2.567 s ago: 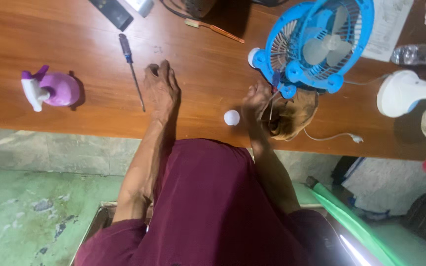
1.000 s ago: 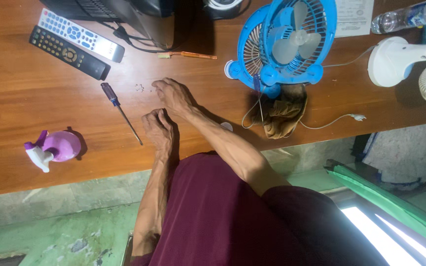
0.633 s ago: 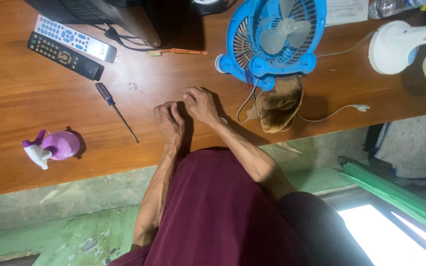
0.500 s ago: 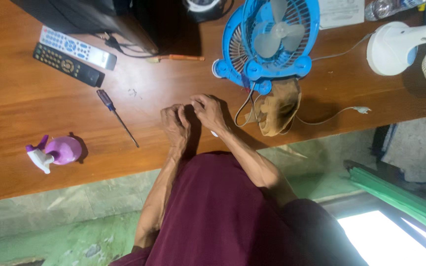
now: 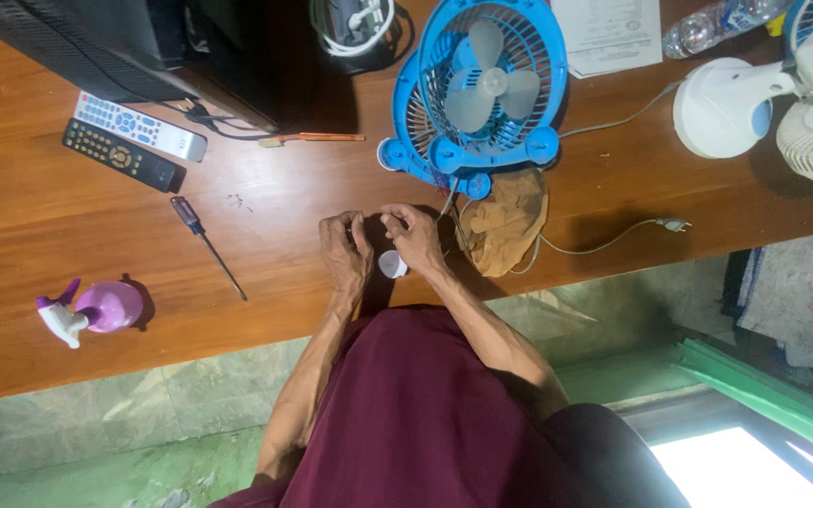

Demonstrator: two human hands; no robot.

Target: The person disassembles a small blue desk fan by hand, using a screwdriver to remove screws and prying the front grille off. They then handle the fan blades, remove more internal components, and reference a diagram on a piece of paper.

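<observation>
Two curled hands, left hand [image 5: 347,256] and right hand [image 5: 413,240], together around small white cup [image 5: 391,264], contents unseen.

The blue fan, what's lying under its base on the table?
A crumpled tan cloth lies at the blue fan base, partly tucked beneath it, with thin wires running alongside. How far the cloth reaches under the fan is hidden. The wooden table carries both.

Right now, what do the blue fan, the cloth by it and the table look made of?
Blue fan: glossy moulded plastic, going by the thin grille ribs and even colour. Cloth: soft tan fabric, crumpled and folded; the fibre cannot be told. Table: wood or a wood-look surface, brown with visible grain and a slight sheen.
</observation>
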